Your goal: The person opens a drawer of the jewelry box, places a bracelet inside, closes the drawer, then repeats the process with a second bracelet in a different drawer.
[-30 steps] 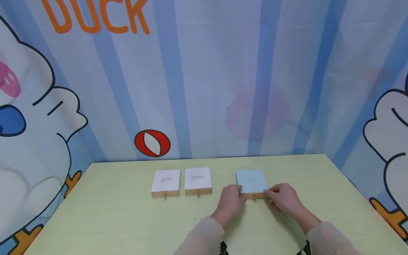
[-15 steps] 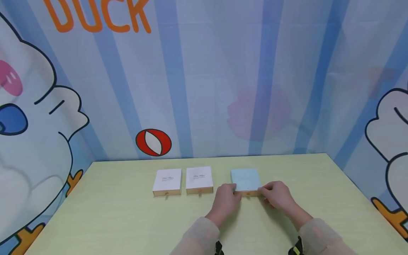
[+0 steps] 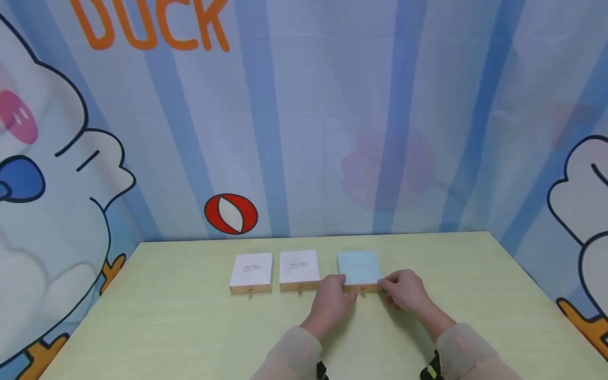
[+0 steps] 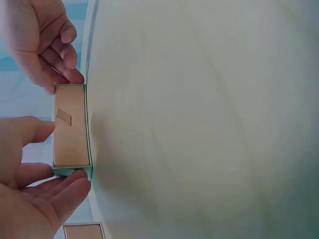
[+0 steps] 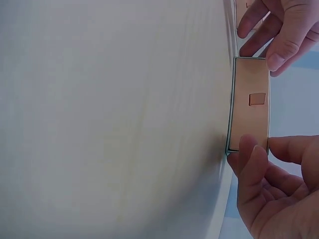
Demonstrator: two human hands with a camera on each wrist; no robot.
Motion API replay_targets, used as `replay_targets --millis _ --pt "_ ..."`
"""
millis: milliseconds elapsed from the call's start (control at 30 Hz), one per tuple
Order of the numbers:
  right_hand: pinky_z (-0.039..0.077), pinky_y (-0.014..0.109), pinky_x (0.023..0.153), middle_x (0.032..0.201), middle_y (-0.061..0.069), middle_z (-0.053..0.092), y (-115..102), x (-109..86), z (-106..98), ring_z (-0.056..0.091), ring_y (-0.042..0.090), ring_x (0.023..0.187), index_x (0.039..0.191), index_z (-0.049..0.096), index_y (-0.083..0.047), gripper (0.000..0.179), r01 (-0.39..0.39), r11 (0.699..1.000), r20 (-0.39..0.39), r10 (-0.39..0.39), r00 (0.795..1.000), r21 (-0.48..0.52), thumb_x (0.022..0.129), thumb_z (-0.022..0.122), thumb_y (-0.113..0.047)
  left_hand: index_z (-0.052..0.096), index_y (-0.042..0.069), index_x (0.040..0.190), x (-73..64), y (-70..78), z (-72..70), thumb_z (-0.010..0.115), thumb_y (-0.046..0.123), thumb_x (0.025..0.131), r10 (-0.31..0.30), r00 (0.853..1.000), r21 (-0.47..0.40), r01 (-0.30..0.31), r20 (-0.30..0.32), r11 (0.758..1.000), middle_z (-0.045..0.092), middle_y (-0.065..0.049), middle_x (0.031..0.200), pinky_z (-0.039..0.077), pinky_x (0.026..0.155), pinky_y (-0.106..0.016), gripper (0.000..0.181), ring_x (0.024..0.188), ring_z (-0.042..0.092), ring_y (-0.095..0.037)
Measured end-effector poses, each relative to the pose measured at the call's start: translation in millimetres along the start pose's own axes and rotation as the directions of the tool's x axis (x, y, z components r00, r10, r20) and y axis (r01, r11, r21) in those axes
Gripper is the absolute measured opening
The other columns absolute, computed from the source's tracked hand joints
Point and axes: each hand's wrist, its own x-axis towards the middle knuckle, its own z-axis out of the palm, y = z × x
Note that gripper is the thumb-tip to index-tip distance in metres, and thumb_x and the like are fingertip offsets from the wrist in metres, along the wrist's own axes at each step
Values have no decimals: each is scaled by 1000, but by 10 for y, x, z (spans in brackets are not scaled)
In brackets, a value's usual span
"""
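Observation:
A light blue drawer box [image 3: 358, 268] lies flat on the pale table, its tan drawer front [image 4: 72, 142] and small pull tab facing me. My left hand [image 3: 331, 302] holds its left side near the front corner. Opposite it, my right hand [image 3: 407, 291] pinches the right front corner between thumb and fingers. In the right wrist view the drawer front [image 5: 249, 112] sits flush in its sleeve, fingers at both ends. Two white drawer boxes with printed lettering, one nearer [image 3: 299, 268] and one farther left [image 3: 252, 270], stand in a row beside the blue box.
The pale yellow-green table [image 3: 190, 316] reaches back to a blue striped cloth backdrop [image 3: 323, 132] with cartoon prints. A narrow gap separates the nearer white box from the blue one, by my left hand.
Both hands have slid the light blue box leftward across the table, narrowing its gap to the white boxes. The white boxes stay put; the head view has shifted slightly.

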Motion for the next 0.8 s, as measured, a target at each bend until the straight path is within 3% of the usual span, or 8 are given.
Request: replay_targets --millis 467,800 --pt "47 28 48 66 8 66 -69 68 110 54 15 48 99 69 7 28 29 1000 -3 -29 1000 -8 91 58 -17 44 -12 134 -10 -47 -64 66 22 87 -17 998 96 11 68 995 47 -25 137 42 104 -46 62 129 46 -34" --pt "47 28 48 65 8 65 -97 93 116 53 15 48 102 68 8 29 18 1000 0 -18 1000 9 91 58 -18 39 -12 137 4 -65 -97 66 25 87 -5 996 103 -4 85 995 43 -27 141 38 108 -46 68 131 42 -37"
